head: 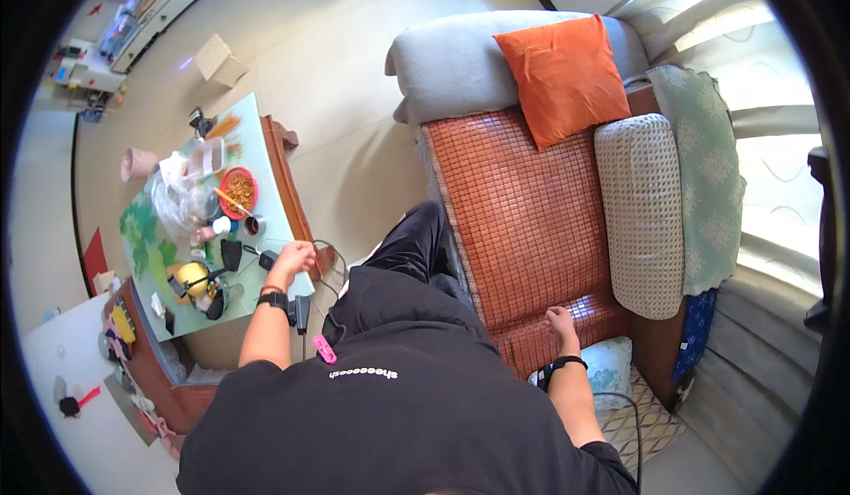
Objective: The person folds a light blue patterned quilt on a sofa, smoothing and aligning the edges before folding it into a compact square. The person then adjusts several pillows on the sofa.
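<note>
My left hand [295, 259] is over the near right edge of the glass-topped table [285, 232], its fingers loosely curled and nothing visible in them. Close to it lies a black adapter [267, 259] with a cable. On the right, my right hand [561, 324] hangs over the front part of the reddish-brown tile seat mat [531, 209]; its fingers are bent, and whether they touch the mat cannot be told. I wear black bands on both wrists. A pink clip [325, 349] is on my black shirt.
The table holds a red bowl of food [238, 189], plastic bags [174, 196], a metal cup [254, 225] and a yellow object [192, 278]. An orange cushion [564, 80] lies on the sofa. Beyond the table stands a beige box-like stool [219, 62]. Cables hang beside the table.
</note>
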A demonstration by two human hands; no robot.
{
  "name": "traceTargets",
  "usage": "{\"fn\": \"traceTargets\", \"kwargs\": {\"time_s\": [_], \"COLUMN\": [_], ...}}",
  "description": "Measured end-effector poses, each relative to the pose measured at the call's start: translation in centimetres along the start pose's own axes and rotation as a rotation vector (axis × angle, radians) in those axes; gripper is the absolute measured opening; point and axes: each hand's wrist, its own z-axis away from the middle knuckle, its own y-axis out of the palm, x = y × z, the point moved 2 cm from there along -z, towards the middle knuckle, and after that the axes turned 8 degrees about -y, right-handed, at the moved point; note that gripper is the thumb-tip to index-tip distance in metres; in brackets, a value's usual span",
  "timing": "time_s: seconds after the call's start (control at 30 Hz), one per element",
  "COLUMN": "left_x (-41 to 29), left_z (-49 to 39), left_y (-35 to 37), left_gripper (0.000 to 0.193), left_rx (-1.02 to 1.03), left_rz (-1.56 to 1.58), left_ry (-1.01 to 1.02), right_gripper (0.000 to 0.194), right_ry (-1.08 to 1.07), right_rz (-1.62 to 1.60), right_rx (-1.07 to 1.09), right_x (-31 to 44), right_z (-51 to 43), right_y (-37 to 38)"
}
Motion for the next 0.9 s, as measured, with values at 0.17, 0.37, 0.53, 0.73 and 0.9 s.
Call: {"fn": "traceTargets", "kwargs": {"time_s": [0.17,0.37,0.53,0.73,0.9], "left_x": [4.9,2.7,-6.3,-24.6,-45.1], "left_z": [4.4,2.4,-3.9,-10.8,-11.5], "left_y": [-2.1,-5.6,-9.0,-16.6,-19.7], "left_gripper": [0.020,0.020,0.019,0.021,0.026], "left_rx": [-0.080,-0.114,0.003,0.002,0.012], "left_rz": [0.062,0.101,0.145,0.067,-0.053], "left_ry": [-0.207,-0.236,-0.179,0.059,0.444], "right_gripper": [0.022,0.026,0.022,0.012,0.017], "right_ry": [-0.063,-0.257,-0.239,0.166,-0.117], "right_rz": [-0.138,0.078,0.017,-0.266,0.016], "right_rx": [0.142,0.128,-0.030,0.012,0.086], "right_x": [6.3,14.7,20.5,27.9,41.2], "right_z": [-2.6,-7.6,-9.8,-8.8,-11.6], "right_y": [3.5,5.6,6.3,10.8,15.6]}}
